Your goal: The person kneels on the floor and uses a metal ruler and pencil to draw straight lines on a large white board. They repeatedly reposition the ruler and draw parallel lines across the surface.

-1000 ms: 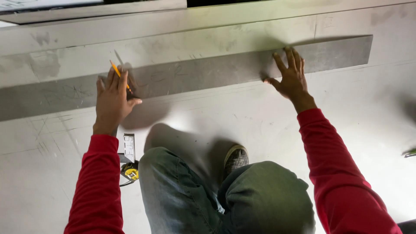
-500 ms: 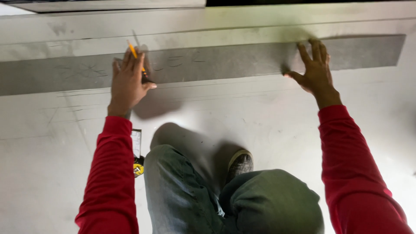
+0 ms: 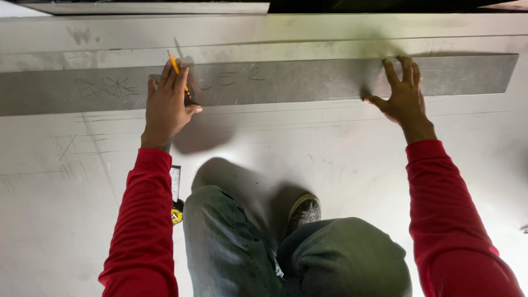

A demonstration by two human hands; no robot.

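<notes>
A pale sheet floor (image 3: 341,159), scuffed and marked with faint pencil lines, fills the view. Across its far part lies a long grey strip (image 3: 286,82), running left to right, with scrawled pencil marks on it. The left hand (image 3: 165,107) rests on the strip left of centre, fingers closed around a yellow pencil (image 3: 177,71) whose end points far. The right hand (image 3: 404,96) presses flat on the strip further right, fingers spread apart, holding nothing. Both arms wear red sleeves (image 3: 146,220). Near the left sleeve a tape measure (image 3: 176,203) lies on the floor beside the person's knee (image 3: 220,236); a shoe (image 3: 304,212) shows between the legs.
</notes>
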